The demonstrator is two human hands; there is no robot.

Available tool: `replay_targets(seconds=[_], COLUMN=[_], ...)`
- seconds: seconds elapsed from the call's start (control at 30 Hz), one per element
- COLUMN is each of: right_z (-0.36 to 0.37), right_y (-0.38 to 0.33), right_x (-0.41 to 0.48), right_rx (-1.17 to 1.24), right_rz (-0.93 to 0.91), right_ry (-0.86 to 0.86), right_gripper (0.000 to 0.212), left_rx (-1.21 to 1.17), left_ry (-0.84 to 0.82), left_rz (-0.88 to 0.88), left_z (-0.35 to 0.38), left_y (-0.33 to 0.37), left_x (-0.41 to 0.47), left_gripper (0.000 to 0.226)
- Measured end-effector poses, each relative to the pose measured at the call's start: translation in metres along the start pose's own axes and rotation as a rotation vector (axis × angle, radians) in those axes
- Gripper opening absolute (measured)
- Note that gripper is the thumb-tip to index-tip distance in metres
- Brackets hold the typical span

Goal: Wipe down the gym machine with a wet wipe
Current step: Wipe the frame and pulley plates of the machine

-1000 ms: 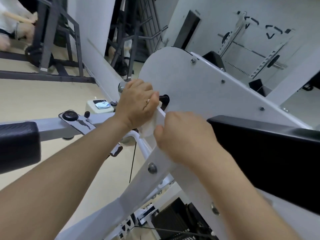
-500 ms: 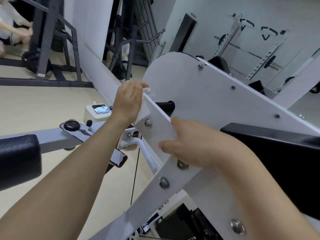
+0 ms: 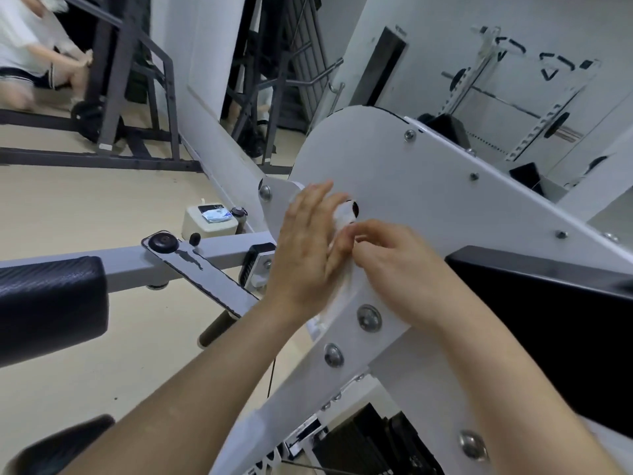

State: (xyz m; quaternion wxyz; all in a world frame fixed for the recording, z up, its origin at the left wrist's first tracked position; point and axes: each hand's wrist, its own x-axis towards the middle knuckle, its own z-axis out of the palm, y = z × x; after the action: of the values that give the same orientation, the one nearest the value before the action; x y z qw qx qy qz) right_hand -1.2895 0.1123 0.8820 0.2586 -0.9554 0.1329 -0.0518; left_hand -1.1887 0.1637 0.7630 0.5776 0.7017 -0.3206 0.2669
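The gym machine has a big white side plate (image 3: 411,186) and a white bolted arm (image 3: 346,341) running down to the lower left. A black pad (image 3: 548,303) sits on its right. My left hand (image 3: 308,248) lies flat with straight fingers, pressing the white wet wipe (image 3: 344,216) onto the arm beside a dark hole (image 3: 354,209) in the plate. Part of the wipe hangs out below that palm. My right hand (image 3: 394,269) meets it from the right, its fingertips pinching the wipe's edge.
A black padded roller (image 3: 51,303) on a grey bar (image 3: 219,252) juts in from the left. A small beige box (image 3: 209,222) stands on the tan floor. A dark steel rack (image 3: 113,80) and another person (image 3: 27,46) are at the far left. The weight stack (image 3: 359,447) is below.
My left hand has slid from the arm's upper end back down to the hole with the wipe. My right hand has moved up from the arm's bolts to the wipe.
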Motion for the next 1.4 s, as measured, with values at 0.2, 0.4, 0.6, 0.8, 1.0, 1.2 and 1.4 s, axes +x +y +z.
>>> replay_targets(seconds=[0.2, 0.4, 0.6, 0.8, 1.0, 1.2, 1.4], right_z=[-0.004, -0.001, 0.001, 0.001, 0.0, 0.001, 0.002], right_y=[-0.002, 0.004, -0.001, -0.005, -0.004, -0.002, -0.004], right_x=[0.003, 0.007, 0.002, -0.002, -0.004, -0.004, -0.004], right_rx=[-0.059, -0.053, -0.163, -0.257, -0.242, -0.226, -0.181], right_rz=[-0.014, -0.005, -0.019, -0.006, -0.001, -0.018, -0.016], right_ry=[-0.155, -0.116, -0.048, -0.043, -0.03, -0.021, 0.016], right_gripper=[0.066, 0.057, 0.049, 0.048, 0.047, 0.046, 0.044], left_rx=[-0.138, -0.326, -0.384, -0.216, -0.245, -0.313, -0.071], left_ry=[0.03, -0.093, 0.157, 0.111, 0.163, -0.068, 0.049], left_rz=[-0.214, -0.205, -0.556, -0.865, -0.704, -0.485, -0.464], left_z=[-0.028, -0.042, -0.03, -0.002, -0.033, -0.048, -0.029], left_y=[-0.002, -0.006, -0.028, -0.034, -0.023, -0.023, -0.023], left_x=[0.012, 0.002, 0.008, -0.024, 0.008, 0.005, -0.001], left_gripper=[0.029, 0.007, 0.015, 0.016, 0.035, 0.047, 0.026])
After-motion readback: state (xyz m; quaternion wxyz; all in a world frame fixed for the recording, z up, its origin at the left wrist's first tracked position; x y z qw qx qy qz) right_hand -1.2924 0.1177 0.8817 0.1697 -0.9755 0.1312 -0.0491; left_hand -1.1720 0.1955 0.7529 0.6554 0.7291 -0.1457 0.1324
